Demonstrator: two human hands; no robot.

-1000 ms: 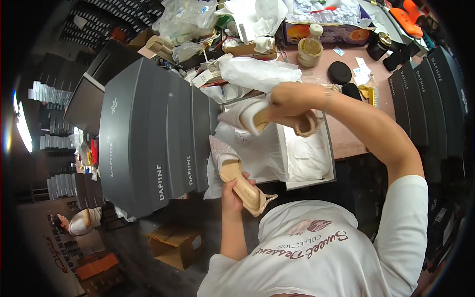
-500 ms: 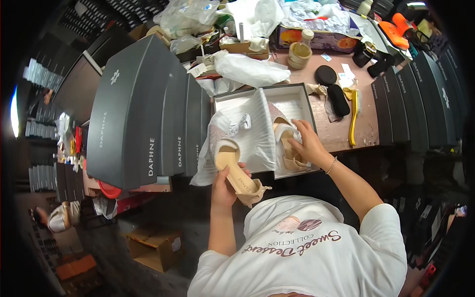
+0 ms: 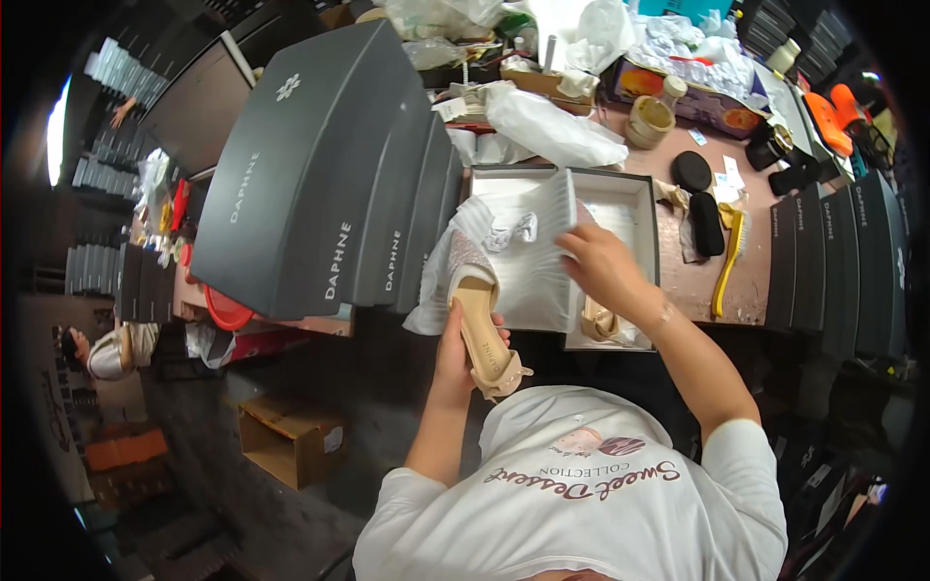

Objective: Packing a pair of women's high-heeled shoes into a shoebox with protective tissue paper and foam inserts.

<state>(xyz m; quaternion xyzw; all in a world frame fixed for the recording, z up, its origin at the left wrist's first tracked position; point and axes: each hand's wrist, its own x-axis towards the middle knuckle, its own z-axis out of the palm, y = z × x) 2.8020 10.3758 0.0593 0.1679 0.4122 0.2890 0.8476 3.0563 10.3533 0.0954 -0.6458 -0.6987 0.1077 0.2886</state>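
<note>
My left hand [image 3: 453, 353] is closed around a beige sandal [image 3: 478, 324] with a sparkly pointed toe and an ankle strap, its insole facing up. The toe end rests over a white foam sheet [image 3: 542, 281] spread across part of an open shoebox [image 3: 655, 242]. Above the right side of the box, my right hand [image 3: 608, 269] hovers beside the sheet's edge, fingers bent and apart, with nothing visible in them. Under that hand, the matching sandal [image 3: 601, 322] lies in the box, mostly hidden. Crumpled white paper [image 3: 513, 230] sits on the sheet.
Dark shoeboxes [image 3: 300, 184] stand upright at left, more [image 3: 838, 261] at right. On the table [image 3: 751, 281] lie a yellow-handled brush [image 3: 728, 261], a black oblong pad [image 3: 706, 227], a round black lid [image 3: 692, 171] and a jar [image 3: 650, 121]. A cardboard carton [image 3: 291, 441] sits on the floor.
My right hand has lifted off the sandal in the box and shifted toward the foam sheet's edge. The left hand still holds its sandal, turned more upright in view. The whole view has shifted.
</note>
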